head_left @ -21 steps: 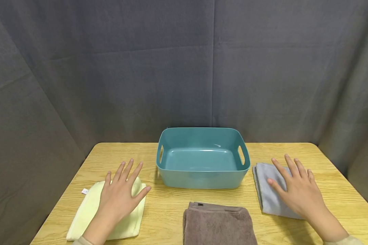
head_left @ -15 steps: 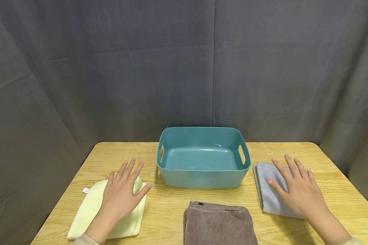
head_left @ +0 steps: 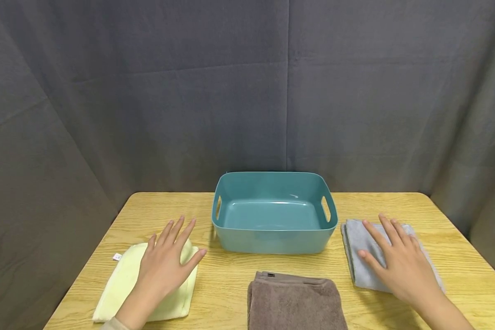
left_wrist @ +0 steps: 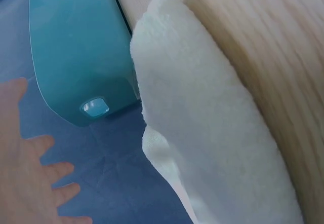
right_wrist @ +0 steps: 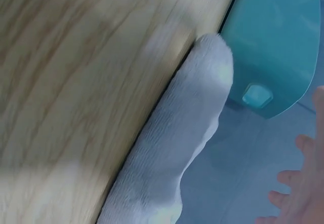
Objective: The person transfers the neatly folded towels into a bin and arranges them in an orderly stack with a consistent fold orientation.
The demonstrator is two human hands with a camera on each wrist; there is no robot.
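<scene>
Right hand has shifted above the folded blue-gray cloth.

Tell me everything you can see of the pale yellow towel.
The pale yellow towel looks soft and plush, folded into a thick, layered pad with rounded edges. A small white tag sticks out near its far left corner. It lies flat on the wooden table, nearer and to the left of the teal bin, apart from it. The left hand, fingers spread, hides its middle in the head view; the left wrist view shows a gap between hand and towel.
</scene>
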